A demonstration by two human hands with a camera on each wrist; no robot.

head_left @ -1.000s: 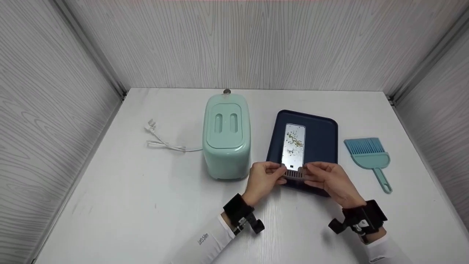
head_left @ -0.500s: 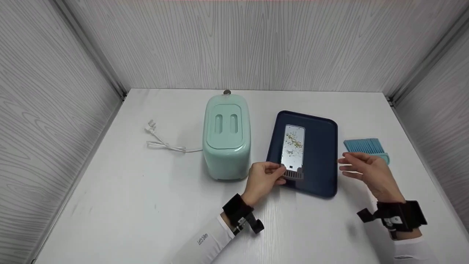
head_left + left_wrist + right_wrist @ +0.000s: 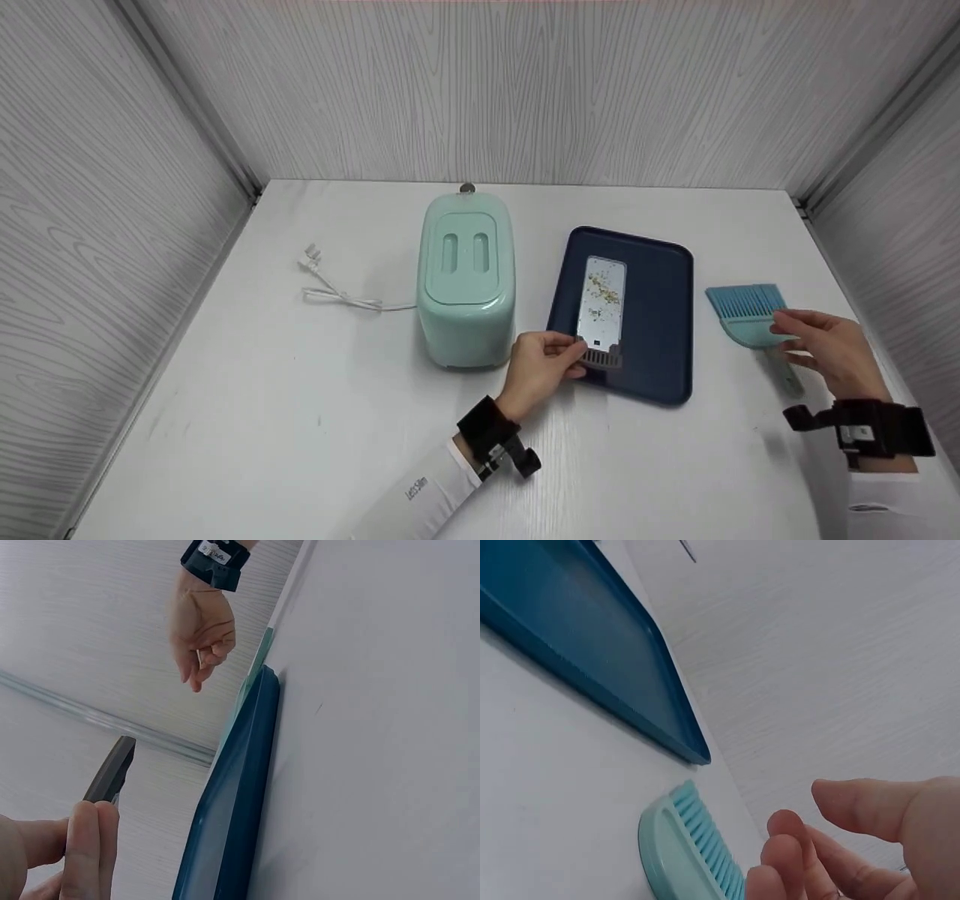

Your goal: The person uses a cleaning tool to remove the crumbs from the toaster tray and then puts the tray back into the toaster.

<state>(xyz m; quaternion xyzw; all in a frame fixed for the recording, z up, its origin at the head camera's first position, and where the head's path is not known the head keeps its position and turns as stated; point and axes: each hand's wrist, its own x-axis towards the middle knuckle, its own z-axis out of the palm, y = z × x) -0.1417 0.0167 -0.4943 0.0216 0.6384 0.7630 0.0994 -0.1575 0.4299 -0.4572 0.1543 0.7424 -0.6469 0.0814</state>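
Note:
My left hand [image 3: 541,367] pinches the dark slotted end of a slim silver crumb tray [image 3: 601,319], which carries yellow and green crumbs. In the left wrist view that dark end [image 3: 111,772] sticks up between thumb and fingers, apart from the navy tray [image 3: 232,802]. Seen from the head, the crumb tray lies over the left half of the navy tray [image 3: 660,322]. My right hand [image 3: 836,356] hovers by a teal brush [image 3: 742,330], partly covering its handle. Its fingers are loosely bent with a gap to the thumb, holding nothing; the brush [image 3: 671,855] lies below them.
A mint-green toaster [image 3: 465,330] with a lid on top stands left of the navy tray. Its white cord [image 3: 352,300] and plug lie on the white table [image 3: 262,420]. Pale wood-grain walls [image 3: 525,90] rise at the back and both sides.
My right hand has let go of the crumb tray's dark end and moved right, past the navy tray's edge, to above the brush. The left hand keeps its pinch in place.

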